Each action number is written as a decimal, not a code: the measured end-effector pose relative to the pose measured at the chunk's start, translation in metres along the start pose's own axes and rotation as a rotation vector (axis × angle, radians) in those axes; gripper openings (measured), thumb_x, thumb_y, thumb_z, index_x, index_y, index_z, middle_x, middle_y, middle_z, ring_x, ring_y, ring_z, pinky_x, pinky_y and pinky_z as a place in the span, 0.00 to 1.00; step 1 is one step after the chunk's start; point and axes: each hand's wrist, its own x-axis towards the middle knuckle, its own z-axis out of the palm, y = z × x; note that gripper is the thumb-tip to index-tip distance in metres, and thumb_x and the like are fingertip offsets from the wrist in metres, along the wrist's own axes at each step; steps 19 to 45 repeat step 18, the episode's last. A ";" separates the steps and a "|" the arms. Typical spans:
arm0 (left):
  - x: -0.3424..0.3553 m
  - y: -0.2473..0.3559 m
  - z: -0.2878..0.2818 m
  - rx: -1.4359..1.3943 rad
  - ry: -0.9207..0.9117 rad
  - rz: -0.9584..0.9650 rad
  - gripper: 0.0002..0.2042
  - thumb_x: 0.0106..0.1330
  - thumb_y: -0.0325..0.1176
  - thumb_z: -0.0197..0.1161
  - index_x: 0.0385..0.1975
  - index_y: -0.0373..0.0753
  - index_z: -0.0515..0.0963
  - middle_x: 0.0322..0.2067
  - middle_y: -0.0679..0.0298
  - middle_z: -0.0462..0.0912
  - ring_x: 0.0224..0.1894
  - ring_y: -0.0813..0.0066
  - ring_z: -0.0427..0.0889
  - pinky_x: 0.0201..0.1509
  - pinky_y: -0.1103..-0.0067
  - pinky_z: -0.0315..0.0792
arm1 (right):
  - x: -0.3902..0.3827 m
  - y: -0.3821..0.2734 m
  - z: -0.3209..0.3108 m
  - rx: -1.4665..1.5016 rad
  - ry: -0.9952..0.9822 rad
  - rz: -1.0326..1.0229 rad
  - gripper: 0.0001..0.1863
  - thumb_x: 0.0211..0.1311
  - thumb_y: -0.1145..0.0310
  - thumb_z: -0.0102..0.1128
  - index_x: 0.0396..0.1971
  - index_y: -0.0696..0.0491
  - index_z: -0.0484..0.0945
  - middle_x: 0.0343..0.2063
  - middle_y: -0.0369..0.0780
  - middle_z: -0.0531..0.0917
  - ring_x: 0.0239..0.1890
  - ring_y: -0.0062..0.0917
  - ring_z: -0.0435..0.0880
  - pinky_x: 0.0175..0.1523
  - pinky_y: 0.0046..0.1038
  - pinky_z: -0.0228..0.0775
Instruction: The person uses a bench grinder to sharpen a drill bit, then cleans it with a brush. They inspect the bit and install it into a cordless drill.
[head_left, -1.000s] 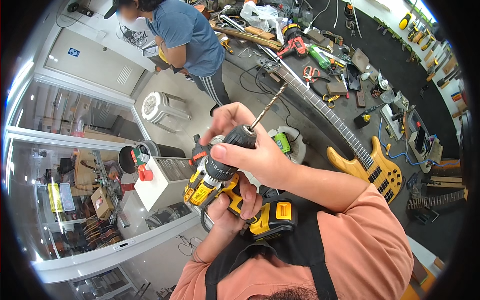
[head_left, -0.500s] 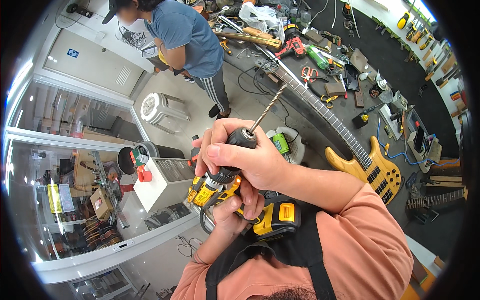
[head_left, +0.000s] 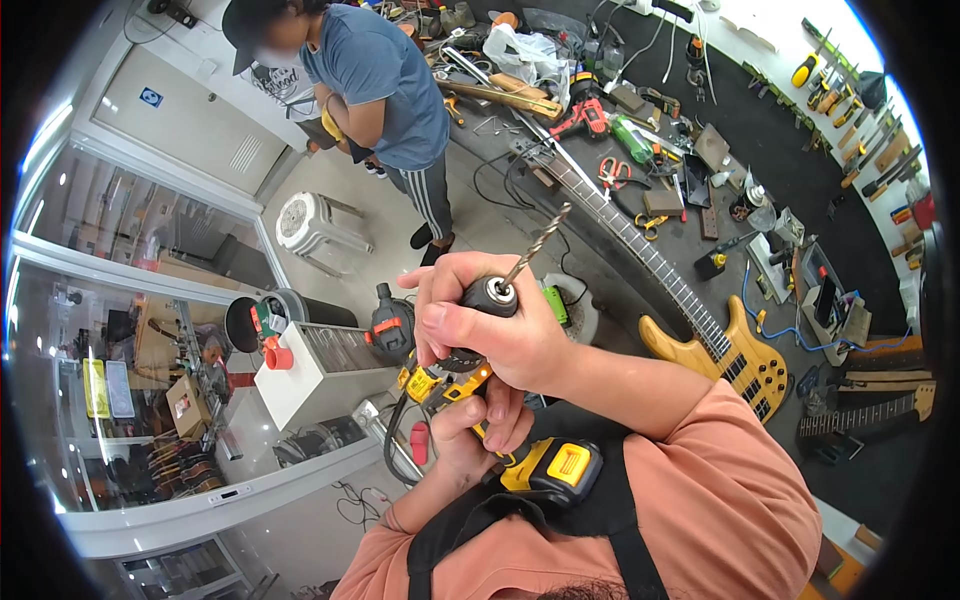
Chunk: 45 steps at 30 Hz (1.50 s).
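Note:
A yellow and black cordless drill point(head_left: 545, 468) is held up before my chest, a long twist bit point(head_left: 540, 242) in its chuck pointing up and to the right. My right hand point(head_left: 510, 335) is closed around the black chuck point(head_left: 494, 295), thumb across its front side. Lower down, my left hand point(head_left: 472, 435) grips the drill's handle, just above the yellow and black battery. Part of the drill's body is hidden behind my fingers.
A natural wood bass guitar point(head_left: 735, 350) lies along the dark workbench point(head_left: 735, 235) at my right. Red-handled pliers point(head_left: 615, 173), a red power tool point(head_left: 585, 118) and several hand tools clutter it. Another person point(head_left: 375, 95) stands at the far left near a white stool point(head_left: 320, 228).
The drill and both hands have shifted and tilted slightly, the bit's tip now lower in view. My grip stays on the chuck and handle. The whole view has turned a little.

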 end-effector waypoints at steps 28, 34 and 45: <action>-0.137 0.077 -0.083 1.504 0.688 0.883 0.29 0.62 0.35 0.77 0.62 0.38 0.73 0.58 0.62 0.75 0.59 0.68 0.78 0.62 0.71 0.75 | 0.022 0.107 0.149 0.477 -0.352 0.720 0.16 0.75 0.59 0.65 0.40 0.54 0.69 0.30 0.43 0.86 0.48 0.39 0.89 0.56 0.39 0.80; -0.137 0.077 -0.083 1.504 0.688 0.883 0.29 0.62 0.35 0.77 0.62 0.38 0.73 0.58 0.62 0.75 0.59 0.68 0.78 0.62 0.71 0.75 | 0.022 0.107 0.149 0.477 -0.352 0.720 0.16 0.75 0.59 0.65 0.40 0.54 0.69 0.30 0.43 0.86 0.48 0.39 0.89 0.56 0.39 0.80; -0.137 0.077 -0.083 1.504 0.688 0.883 0.29 0.62 0.35 0.77 0.62 0.38 0.73 0.58 0.62 0.75 0.59 0.68 0.78 0.62 0.71 0.75 | 0.022 0.107 0.149 0.477 -0.352 0.720 0.16 0.75 0.59 0.65 0.40 0.54 0.69 0.30 0.43 0.86 0.48 0.39 0.89 0.56 0.39 0.80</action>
